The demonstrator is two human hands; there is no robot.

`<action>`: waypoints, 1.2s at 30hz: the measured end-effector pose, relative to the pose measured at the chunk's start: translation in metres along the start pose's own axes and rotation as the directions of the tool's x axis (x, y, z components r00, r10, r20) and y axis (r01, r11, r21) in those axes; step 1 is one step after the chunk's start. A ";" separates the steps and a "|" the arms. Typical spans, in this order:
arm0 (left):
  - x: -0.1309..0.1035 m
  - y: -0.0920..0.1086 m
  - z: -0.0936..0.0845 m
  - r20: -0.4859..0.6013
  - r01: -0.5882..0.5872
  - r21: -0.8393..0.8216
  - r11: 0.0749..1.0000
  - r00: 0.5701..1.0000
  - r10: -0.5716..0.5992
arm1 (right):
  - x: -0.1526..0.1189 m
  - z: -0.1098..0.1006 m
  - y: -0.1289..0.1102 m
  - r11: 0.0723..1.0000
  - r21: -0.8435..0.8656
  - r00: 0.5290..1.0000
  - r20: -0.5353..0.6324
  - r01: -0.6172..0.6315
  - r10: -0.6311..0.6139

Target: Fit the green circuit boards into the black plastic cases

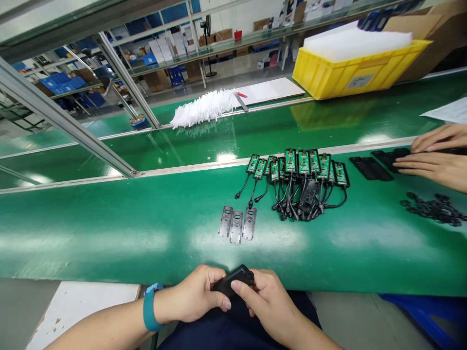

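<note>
Both hands of the seated worker meet at the near edge of the green tabletop (109,218). The fingers of the left hand (199,294) and right hand (272,301) grasp one black casing (232,278) between them, tilted, with the right thumb laid across it. Beyond it, between near and far edges, lie three grey face panels (236,227). Close to the far edge sits a cluster of cabled circuit-board units (303,163). To its right, a co-worker's hands (434,167) are at black shells (371,168), above a heap of black rings (434,209).
</note>
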State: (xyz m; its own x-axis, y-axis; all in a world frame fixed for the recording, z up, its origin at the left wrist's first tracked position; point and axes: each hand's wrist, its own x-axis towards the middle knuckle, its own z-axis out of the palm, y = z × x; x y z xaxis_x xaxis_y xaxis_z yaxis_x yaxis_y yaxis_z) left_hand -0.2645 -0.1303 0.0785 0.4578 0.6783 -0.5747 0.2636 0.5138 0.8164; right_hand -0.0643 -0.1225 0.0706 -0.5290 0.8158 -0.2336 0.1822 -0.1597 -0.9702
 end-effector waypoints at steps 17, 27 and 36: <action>-0.003 0.049 -0.003 0.091 -0.719 0.528 0.453 0.578 0.811 | 0.031 -0.012 0.022 0.181 0.869 0.866 0.394 -0.460 0.309; 0.001 0.042 0.003 0.137 -0.758 0.505 0.412 0.543 0.829 | 0.021 0.002 0.015 0.282 0.827 0.862 0.404 -0.487 0.306; -0.007 0.036 -0.001 0.097 -0.654 0.622 0.431 0.610 0.786 | -0.003 -0.012 0.019 0.970 -0.049 0.926 -0.289 0.238 -0.242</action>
State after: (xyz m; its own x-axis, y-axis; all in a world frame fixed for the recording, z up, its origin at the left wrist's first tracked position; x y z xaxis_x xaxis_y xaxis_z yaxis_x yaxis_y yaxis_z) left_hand -0.2595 -0.1161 0.1121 0.5691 0.7670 0.2965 0.3419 -0.5486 0.7630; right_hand -0.0490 -0.1211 0.0532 -0.2949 0.9548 0.0368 0.0914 0.0665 -0.9936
